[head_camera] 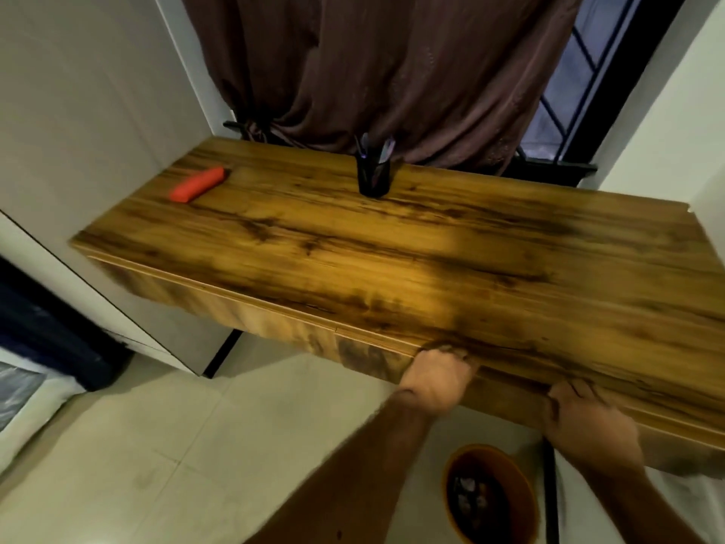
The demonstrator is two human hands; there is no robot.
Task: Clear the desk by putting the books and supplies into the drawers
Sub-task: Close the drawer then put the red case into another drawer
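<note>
Two hands, left hand [439, 380] and right hand [588, 418], curl their fingers over the drawer front [376, 359].

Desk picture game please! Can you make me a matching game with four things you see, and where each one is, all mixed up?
Things:
1. orange pencil case
2. black pen cup
3. orange bin
4. hands: left hand, right hand

Places:
A. on the floor under the desk
B. at the desk's near front edge
C. on the desk's far left part
D. at the back of the desk, by the brown curtain

Pairs: 1-C, 2-D, 3-A, 4-B
</note>
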